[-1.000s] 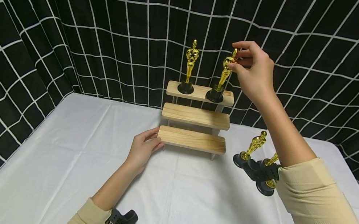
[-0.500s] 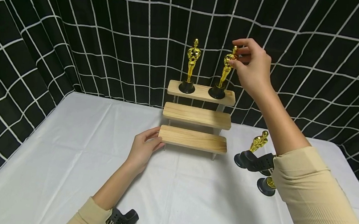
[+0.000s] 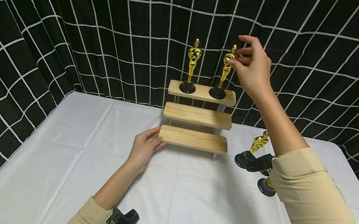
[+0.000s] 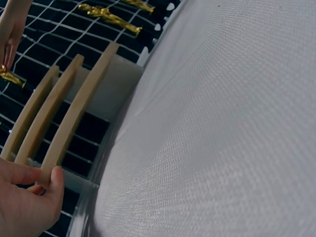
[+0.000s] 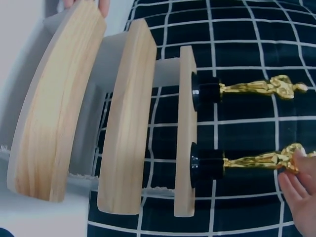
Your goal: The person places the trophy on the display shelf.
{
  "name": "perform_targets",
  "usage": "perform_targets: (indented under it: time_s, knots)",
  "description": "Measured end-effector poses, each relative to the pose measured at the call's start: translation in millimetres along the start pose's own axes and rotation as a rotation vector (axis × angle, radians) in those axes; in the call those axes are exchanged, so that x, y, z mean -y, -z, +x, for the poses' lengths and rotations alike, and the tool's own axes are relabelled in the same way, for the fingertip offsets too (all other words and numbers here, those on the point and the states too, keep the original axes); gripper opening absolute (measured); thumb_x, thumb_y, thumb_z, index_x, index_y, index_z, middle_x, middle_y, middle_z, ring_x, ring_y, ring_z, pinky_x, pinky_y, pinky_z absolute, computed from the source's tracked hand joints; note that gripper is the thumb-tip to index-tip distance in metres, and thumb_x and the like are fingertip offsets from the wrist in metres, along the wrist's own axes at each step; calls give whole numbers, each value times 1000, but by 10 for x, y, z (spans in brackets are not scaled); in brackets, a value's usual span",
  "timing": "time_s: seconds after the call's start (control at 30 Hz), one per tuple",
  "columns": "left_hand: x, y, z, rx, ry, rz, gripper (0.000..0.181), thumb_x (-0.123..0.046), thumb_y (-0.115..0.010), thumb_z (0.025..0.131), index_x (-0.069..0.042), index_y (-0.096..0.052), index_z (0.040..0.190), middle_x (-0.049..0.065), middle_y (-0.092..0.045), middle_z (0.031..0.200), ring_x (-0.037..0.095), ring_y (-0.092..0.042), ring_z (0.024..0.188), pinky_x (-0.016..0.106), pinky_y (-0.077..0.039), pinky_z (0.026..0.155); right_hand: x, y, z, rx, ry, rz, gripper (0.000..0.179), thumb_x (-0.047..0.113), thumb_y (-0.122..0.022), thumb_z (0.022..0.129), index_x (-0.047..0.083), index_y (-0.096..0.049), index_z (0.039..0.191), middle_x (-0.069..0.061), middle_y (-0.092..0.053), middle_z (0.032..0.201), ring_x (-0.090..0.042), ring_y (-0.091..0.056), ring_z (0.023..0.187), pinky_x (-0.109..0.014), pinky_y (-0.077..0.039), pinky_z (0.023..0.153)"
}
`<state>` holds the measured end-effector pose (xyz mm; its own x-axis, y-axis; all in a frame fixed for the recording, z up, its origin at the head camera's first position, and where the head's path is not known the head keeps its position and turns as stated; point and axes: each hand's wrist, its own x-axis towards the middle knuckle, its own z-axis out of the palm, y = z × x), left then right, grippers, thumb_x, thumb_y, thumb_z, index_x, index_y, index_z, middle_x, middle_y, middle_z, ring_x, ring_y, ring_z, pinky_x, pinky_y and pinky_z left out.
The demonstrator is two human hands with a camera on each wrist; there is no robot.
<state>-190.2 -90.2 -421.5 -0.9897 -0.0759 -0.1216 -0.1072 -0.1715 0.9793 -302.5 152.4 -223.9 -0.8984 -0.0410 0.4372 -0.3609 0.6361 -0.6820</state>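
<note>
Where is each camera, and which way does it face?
Head: worn on the head, facing forward and down at the stand; left hand, right hand and sleeves show.
Left wrist: worn there, facing the lowest shelf; both hands show.
Right wrist: worn there, facing two golden statuettes; both hands show.
Shared: head and right wrist show those statuettes atop the stand.

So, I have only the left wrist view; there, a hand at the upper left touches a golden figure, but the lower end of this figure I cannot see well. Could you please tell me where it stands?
Observer: On the top shelf. The right wrist view shows the black base of that golden figure resting on it.
Operator: Thank you. And does another one stand on the same shelf?
Observer: Yes, in the head view a second golden figure stands there, to the left of the first.
</note>
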Motion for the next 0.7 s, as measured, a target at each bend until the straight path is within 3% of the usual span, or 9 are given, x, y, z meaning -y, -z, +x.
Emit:
perform_targets:
  time_s: [0.3,0.7]
  knots:
    - [-19,-7,-8,0,0,2,45,9,-52,105,11,-50,149,30,-52,140,33,-64,120,23,-62,101,-72,54,-151,-19,-47,35,61,8,-69,103,16,-44,158,-19,-59,142,-34,-67,122,-28,-63,95]
    - [-22,-1,-16,0,-1,-2,45,9,-52,105,11,-49,149,30,-52,140,31,-64,119,22,-62,100,-172,52,-499,-19,-21,55,56,8,-66,105,8,-45,157,-20,-61,140,-32,-68,116,-14,-62,91]
